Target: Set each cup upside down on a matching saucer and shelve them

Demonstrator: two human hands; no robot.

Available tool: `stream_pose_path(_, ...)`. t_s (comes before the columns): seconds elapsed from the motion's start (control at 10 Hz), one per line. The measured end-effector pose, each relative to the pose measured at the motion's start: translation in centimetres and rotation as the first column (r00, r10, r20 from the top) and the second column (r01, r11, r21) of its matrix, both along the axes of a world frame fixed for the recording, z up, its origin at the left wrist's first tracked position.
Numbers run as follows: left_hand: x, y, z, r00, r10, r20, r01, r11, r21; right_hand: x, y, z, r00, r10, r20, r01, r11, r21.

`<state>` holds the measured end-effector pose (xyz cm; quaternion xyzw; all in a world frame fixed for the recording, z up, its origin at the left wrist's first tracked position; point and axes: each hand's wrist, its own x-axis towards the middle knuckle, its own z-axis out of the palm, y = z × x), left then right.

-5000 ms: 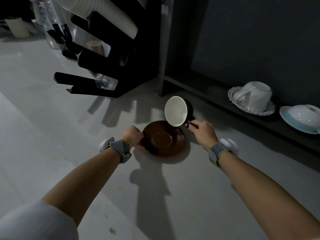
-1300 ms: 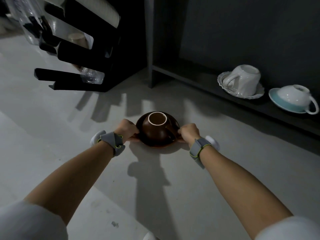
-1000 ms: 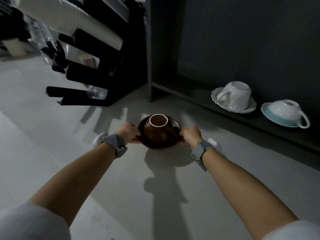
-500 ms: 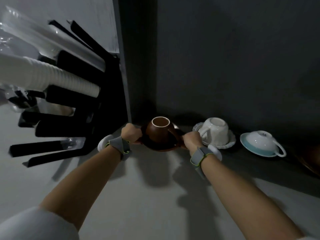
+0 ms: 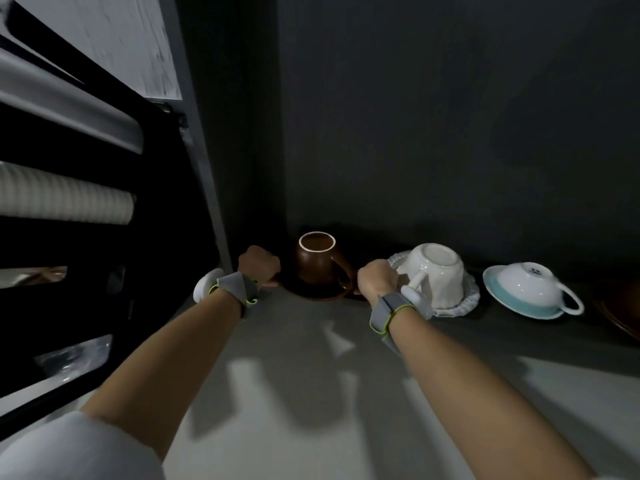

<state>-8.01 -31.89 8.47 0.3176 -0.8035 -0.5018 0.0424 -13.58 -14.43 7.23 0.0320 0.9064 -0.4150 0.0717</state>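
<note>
A brown cup (image 5: 314, 263) stands upside down on a brown saucer (image 5: 320, 293) in the left back corner of the dark shelf (image 5: 502, 327). My left hand (image 5: 259, 266) grips the saucer's left rim and my right hand (image 5: 377, 278) grips its right rim. Just right of it, a white cup (image 5: 437, 271) lies inverted on a frilled white saucer (image 5: 460, 303). Further right a white cup (image 5: 530, 284) sits inverted on a teal saucer (image 5: 519, 303).
A black cup dispenser rack (image 5: 69, 258) with a stack of white ribbed cups (image 5: 65, 199) fills the left side. The shelf's grey upright (image 5: 204, 188) stands beside my left hand. A brown dish edge (image 5: 623, 317) shows at far right. A pale counter (image 5: 311, 393) lies below.
Both hands have carried the brown saucer with its inverted cup up from the counter and forward into the shelf's left corner, beside the white cup set.
</note>
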Motion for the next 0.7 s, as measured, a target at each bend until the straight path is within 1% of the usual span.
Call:
stream_pose_path(0.2,-1.6,-0.7,-0.4,1.000,-0.024,-0.004,0.024,0.999,-0.045,-0.7,-0.4,-0.1,1.000,-0.018,0.003,0.018,1.000,-0.002)
stream_pose_path(0.4,-2.0,-0.6,-0.6,0.999,-0.037,-0.009,0.035,0.987,-0.158,-0.6,-0.6,0.0,0.999,-0.046,0.019,0.047,0.999,-0.023)
stream_pose_path(0.5,-1.8,-0.6,-0.2,0.999,-0.044,0.005,0.045,0.985,-0.166,-0.2,-0.5,0.2,0.998,-0.042,0.036,0.044,0.998,-0.049)
stream_pose_path(0.6,-1.0,-0.8,0.1,0.999,-0.045,-0.002,0.044,0.985,-0.166,0.3,-0.2,1.0,0.996,-0.013,0.084,0.019,0.997,-0.076)
stream_pose_path(0.7,-0.3,-0.8,1.2,0.998,-0.059,0.004,0.059,0.989,-0.135,0.6,-0.1,2.3,0.987,-0.022,0.162,0.031,0.998,-0.057)
